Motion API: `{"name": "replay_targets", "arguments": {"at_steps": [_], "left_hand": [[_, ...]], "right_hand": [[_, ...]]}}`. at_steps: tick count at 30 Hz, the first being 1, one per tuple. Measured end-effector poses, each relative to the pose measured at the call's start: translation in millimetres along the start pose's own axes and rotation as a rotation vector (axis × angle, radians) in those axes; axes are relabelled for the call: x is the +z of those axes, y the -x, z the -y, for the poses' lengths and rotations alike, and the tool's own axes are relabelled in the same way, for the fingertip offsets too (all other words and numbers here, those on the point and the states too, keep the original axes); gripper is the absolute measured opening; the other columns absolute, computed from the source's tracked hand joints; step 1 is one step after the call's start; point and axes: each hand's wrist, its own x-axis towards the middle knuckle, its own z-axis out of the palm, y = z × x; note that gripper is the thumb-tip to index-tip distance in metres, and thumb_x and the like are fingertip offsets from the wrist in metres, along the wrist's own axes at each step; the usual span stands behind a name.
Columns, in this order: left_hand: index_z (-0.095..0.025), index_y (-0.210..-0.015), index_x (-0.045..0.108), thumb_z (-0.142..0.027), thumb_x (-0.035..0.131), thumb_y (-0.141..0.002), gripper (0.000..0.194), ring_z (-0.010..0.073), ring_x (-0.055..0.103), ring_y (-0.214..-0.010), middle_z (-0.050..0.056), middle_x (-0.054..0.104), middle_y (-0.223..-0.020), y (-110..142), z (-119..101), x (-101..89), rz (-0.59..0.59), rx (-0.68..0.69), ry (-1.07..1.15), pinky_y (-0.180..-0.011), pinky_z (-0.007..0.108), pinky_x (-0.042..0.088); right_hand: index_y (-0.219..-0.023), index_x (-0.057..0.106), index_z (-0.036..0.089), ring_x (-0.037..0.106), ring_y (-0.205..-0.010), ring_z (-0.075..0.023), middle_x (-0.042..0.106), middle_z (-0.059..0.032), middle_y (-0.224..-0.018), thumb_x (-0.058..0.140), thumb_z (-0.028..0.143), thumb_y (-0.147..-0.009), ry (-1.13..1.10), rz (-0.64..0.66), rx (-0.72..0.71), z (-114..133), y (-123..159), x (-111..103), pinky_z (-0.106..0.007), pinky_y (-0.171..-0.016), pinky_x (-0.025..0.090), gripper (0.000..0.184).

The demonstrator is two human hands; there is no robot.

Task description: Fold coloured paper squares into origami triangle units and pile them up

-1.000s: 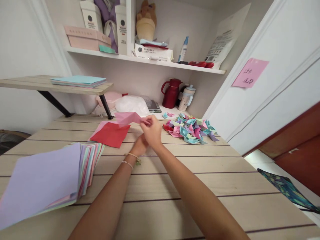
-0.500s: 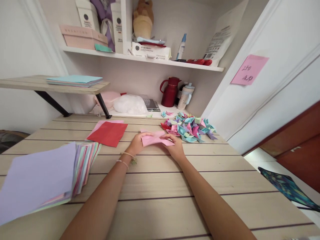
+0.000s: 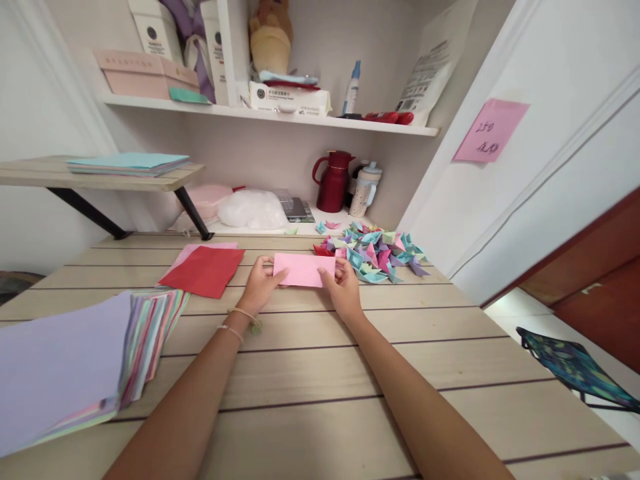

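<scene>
A pink sheet of paper (image 3: 304, 270), folded into a flat rectangle, is held up at the middle of the table. My left hand (image 3: 261, 283) pinches its left end, thumb in front and fingers behind. At the right end my right hand (image 3: 345, 288) grips it the same way. Just beyond my right hand lies a heap of small folded paper boats (image 3: 377, 257) in several colours. A red square sheet (image 3: 207, 270) rests over a pink one to the left of my left hand.
A thick stack of coloured paper (image 3: 65, 367) with a lilac top sheet lies at the left. Behind it stands a small raised shelf (image 3: 30, 170) on black legs. A red jug (image 3: 334, 183) and a pale cup (image 3: 366, 190) are at the back, below a white shelf (image 3: 280, 119).
The pink paper, curved and loosely bent before, is now a flat rectangle facing me. Both thumbs have come to its front. The view has shifted slightly to the right.
</scene>
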Motion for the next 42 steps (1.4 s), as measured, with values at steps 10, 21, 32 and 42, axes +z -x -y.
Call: {"name": "replay_targets", "arguments": {"at_steps": [10,21,32,42], "left_hand": [[-0.023,-0.094,0.029,-0.032,0.065,-0.069,0.045,0.0160,0.067,-0.059,-0.003,0.063,-0.069,2,-6,1.6,0.042,0.047,0.002,-0.058,0.028,0.053],[-0.015,-0.094,0.057,-0.028,0.071,-0.061,0.038,0.0179,0.065,-0.077,0.007,0.066,-0.083,4,-3,3.2,0.208,0.020,-0.115,-0.073,0.030,0.051],[-0.013,-0.089,0.064,-0.027,0.069,-0.064,0.029,0.0194,0.062,-0.085,0.008,0.067,-0.092,3,-7,-4.0,0.172,-0.011,0.031,-0.079,0.032,0.048],[-0.013,-0.069,0.063,-0.030,0.071,-0.060,0.021,0.0157,0.061,-0.072,0.004,0.066,-0.071,2,-2,0.7,0.151,0.029,-0.262,-0.070,0.027,0.048]], "right_hand": [[-0.100,0.064,0.020,0.042,-0.118,-0.0247,0.039,-0.0112,-0.132,0.055,0.024,-0.072,0.302,-0.005,-0.124,7,3,-3,-0.033,-0.079,0.049,0.030],[-0.101,0.065,0.019,0.034,-0.125,-0.0271,0.046,-0.0111,-0.129,0.070,0.027,-0.060,0.147,0.141,0.006,6,4,2,-0.035,-0.084,0.048,0.042],[-0.115,0.054,0.023,0.060,-0.096,-0.0207,0.062,-0.0058,-0.109,0.074,0.024,-0.055,-0.155,0.436,0.178,13,6,4,-0.038,-0.084,0.048,0.064],[-0.068,0.067,0.014,0.062,-0.068,-0.0185,0.067,-0.0037,-0.069,0.063,0.043,-0.069,0.084,0.214,0.128,5,0,-1,-0.030,-0.069,0.049,0.029]]}}
